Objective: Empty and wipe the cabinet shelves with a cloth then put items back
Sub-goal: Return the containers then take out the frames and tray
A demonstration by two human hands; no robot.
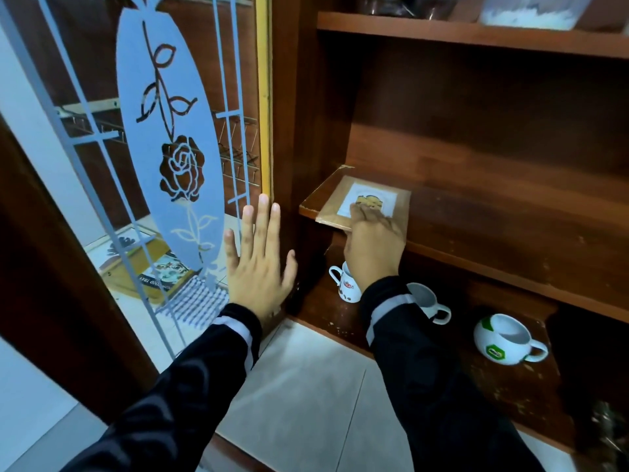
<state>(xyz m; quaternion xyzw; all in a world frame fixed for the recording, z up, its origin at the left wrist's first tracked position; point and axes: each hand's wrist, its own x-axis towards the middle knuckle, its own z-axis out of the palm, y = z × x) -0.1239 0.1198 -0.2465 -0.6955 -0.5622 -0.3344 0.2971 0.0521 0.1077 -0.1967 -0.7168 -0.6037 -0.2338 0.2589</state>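
On the middle shelf the right hand grips a flat brown box; the left hand rests released, fingers straight, on the glass door. Mugs stand below and no cloth shows, so emptying looks unfinished.

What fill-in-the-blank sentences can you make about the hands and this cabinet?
1. The left hand lies flat on the glass ____ that has the rose pattern.
2. The right hand grips a brown box at the left end of the ____ shelf.
3. The bottom shelf carries ____ white mugs.

Missing words: door; middle; three.
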